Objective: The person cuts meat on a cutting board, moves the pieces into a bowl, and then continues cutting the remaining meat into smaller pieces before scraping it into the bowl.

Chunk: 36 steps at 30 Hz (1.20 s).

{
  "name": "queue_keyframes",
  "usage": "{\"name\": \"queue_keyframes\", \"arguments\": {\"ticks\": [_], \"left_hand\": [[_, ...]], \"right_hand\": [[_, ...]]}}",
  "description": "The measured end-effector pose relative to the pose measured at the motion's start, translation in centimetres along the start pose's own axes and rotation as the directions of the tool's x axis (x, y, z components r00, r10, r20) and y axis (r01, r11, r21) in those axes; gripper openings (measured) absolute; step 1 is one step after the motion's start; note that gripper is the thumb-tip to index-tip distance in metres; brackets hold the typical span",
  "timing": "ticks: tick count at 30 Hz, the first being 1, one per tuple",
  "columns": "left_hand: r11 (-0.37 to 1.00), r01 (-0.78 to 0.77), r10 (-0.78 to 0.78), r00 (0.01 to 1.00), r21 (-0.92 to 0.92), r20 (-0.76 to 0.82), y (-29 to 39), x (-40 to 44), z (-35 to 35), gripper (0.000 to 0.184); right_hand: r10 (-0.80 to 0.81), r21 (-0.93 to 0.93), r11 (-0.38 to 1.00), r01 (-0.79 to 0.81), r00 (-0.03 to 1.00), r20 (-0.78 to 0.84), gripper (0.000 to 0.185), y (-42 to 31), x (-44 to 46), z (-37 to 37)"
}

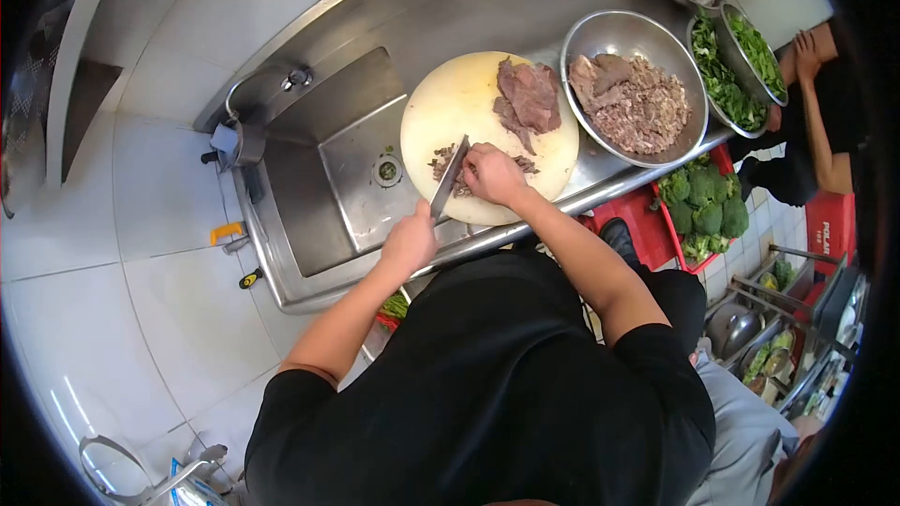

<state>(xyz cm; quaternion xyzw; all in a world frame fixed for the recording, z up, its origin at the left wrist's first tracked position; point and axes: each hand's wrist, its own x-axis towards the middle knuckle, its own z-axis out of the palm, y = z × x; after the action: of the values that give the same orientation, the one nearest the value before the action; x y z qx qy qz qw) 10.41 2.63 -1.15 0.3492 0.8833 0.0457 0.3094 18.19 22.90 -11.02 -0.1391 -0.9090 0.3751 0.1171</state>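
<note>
A round cutting board [450, 94] lies across the sink's edge. My left hand [410, 242] is closed around the handle of a knife [450, 178], its blade over chopped meat [441, 165]. Right beside the blade, my right hand [492, 175] has its fingers curled down on the meat; the fingertips are partly hidden. Larger pieces of dark meat [532, 98] lie at the board's upper right. Next to the board stands a metal bowl [694, 84] with chopped meat [647, 112] and a bigger piece in it.
The sink basin [309, 215] is left of the board, with a faucet [296, 78] behind. Bowls of greens [720, 84] stand at the right end. Below is a red crate [661, 234] with broccoli [708, 197]. Another person's arm [817, 117] shows at far right.
</note>
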Motion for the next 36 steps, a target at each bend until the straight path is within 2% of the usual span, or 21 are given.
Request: {"name": "queue_keyframes", "arguments": {"ticks": [2, 5, 8, 11, 14, 17, 20, 23, 26, 29, 32, 35, 36], "left_hand": [[0.998, 0.058, -0.059, 0.998, -0.020, -0.020, 0.7, 0.4, 1.3, 0.025], [1.000, 0.014, -0.015, 0.999, -0.026, -0.038, 1.7, 3.1, 0.4, 0.025], [0.999, -0.007, 0.006, 1.000, 0.032, 0.022, 0.5, 0.6, -0.8, 0.026], [0.990, 0.137, -0.137, 0.991, 0.016, -0.002, 0.7, -1.6, 0.9, 0.028], [0.999, 0.047, -0.047, 0.997, -0.004, -0.055, 1.5, 0.9, 0.7, 0.028], [0.999, -0.010, 0.007, 0.998, -0.040, -0.067, 0.6, 3.9, 0.3, 0.027], [0.997, -0.023, 0.015, 0.995, -0.079, -0.099, 0.9, 3.2, -2.1, 0.027], [0.991, 0.013, -0.036, 0.985, -0.134, -0.168, 0.1, 2.2, -2.7, 0.026], [0.983, 0.026, -0.066, 0.975, -0.184, -0.215, -0.9, 1.6, -3.1, 0.025], [0.978, 0.032, -0.079, 0.970, -0.206, -0.228, -1.5, 0.9, -3.3, 0.025], [0.972, 0.046, -0.099, 0.969, -0.229, -0.225, -2.0, 0.0, -3.5, 0.026], [0.975, 0.044, -0.092, 0.973, -0.218, -0.213, -2.5, -0.4, -2.9, 0.028], [0.979, 0.028, -0.072, 0.974, -0.200, -0.214, -2.5, -0.3, -2.1, 0.028]], "right_hand": [[0.022, -0.003, 1.000, -0.022, 1.000, 0.022, 0.013, -0.1, -0.1, 0.1], [-0.007, -0.032, 0.999, 0.008, 0.999, 0.050, 0.013, 0.1, -0.1, 0.1], [-0.025, 0.013, 1.000, 0.024, 0.999, 0.028, 0.013, 0.5, -0.1, 0.2], [-0.038, 0.028, 0.999, 0.038, 0.999, 0.006, 0.013, 0.3, -0.3, -0.1], [-0.046, 0.022, 0.999, 0.046, 0.999, 0.021, 0.015, 0.7, -0.2, 0.1], [0.041, 0.091, 0.994, -0.052, 0.992, 0.121, 0.019, -0.3, 0.0, -1.4], [-0.017, 0.014, 1.000, 0.016, 0.998, 0.068, 0.025, -2.8, -0.9, -2.8], [-0.251, -0.193, 0.951, 0.242, 0.968, -0.026, 0.029, -3.6, -1.9, -0.8], [-0.271, -0.318, 0.904, 0.284, 0.959, 0.085, 0.028, -3.1, -2.1, 1.6], [-0.290, -0.219, 0.935, 0.278, 0.957, -0.024, 0.024, -3.3, -2.1, 2.0], [0.022, 0.097, 0.995, -0.026, 0.999, 0.048, 0.022, -5.3, -0.5, -1.7], [0.172, 0.074, 0.983, -0.165, 0.981, -0.090, 0.020, -2.9, 1.5, -2.8], [0.216, 0.064, 0.975, -0.213, 0.976, -0.040, 0.020, -2.1, 1.9, -3.0]]}}
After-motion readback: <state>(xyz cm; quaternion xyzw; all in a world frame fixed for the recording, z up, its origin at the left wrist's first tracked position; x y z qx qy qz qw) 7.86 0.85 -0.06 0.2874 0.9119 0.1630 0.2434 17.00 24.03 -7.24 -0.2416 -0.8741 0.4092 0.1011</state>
